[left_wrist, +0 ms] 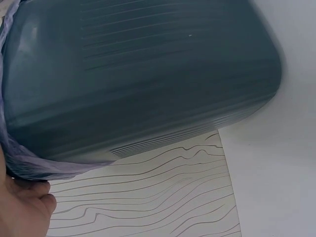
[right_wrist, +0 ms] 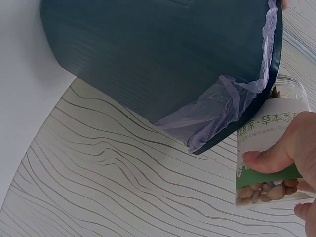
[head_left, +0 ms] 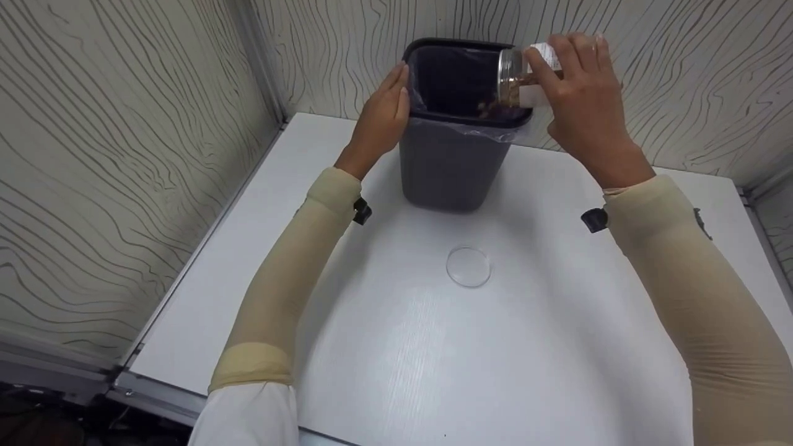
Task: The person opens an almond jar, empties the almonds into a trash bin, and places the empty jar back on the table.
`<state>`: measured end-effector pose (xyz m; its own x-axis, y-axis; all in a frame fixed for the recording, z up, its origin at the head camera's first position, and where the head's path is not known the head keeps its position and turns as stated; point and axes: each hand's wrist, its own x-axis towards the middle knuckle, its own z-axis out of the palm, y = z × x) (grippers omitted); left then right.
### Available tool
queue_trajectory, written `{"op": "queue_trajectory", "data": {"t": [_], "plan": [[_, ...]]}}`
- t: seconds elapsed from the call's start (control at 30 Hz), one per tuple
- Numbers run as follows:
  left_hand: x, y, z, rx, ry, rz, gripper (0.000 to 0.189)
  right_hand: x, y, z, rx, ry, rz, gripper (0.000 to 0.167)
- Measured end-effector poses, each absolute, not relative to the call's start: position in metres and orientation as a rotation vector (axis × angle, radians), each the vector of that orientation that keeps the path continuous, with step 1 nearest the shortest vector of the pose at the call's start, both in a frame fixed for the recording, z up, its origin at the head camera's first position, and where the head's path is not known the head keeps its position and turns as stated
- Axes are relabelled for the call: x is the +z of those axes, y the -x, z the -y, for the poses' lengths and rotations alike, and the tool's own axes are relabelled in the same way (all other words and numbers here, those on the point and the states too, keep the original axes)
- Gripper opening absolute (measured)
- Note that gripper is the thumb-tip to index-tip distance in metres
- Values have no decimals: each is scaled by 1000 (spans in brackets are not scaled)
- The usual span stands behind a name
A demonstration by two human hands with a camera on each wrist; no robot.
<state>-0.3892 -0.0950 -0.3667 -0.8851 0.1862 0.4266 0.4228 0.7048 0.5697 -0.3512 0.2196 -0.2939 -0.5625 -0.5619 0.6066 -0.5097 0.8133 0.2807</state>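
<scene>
A dark grey trash bin point(head_left: 455, 167), lined with a thin clear bag point(right_wrist: 217, 106), stands upright at the table's back. My left hand point(head_left: 381, 118) holds its left rim; in the left wrist view some of that hand's fingers point(left_wrist: 42, 197) look bent beneath the rim. Over the right rim, my right hand point(head_left: 585, 99) grips a clear jar point(right_wrist: 269, 143) with a white and green label. The jar is tipped sideways, its uncovered mouth towards the bin's inside. Brown nut-like pieces point(right_wrist: 269, 191) lie in its base, others near its mouth. The bin's bottom is too dark to make out.
A clear round lid or shallow dish point(head_left: 468, 266) lies on the white table point(head_left: 396, 371) in front of the bin. Panels with a wood-grain line pattern point(head_left: 142, 124) wall the table at the back and sides.
</scene>
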Motion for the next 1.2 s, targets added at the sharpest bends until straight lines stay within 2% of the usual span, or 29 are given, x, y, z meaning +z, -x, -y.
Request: {"op": "queue_trajectory", "data": {"t": [1.2], "plan": [[-367, 391, 93, -981, 493, 2534, 50, -293, 353, -219, -147, -811, 2272, 94]]}}
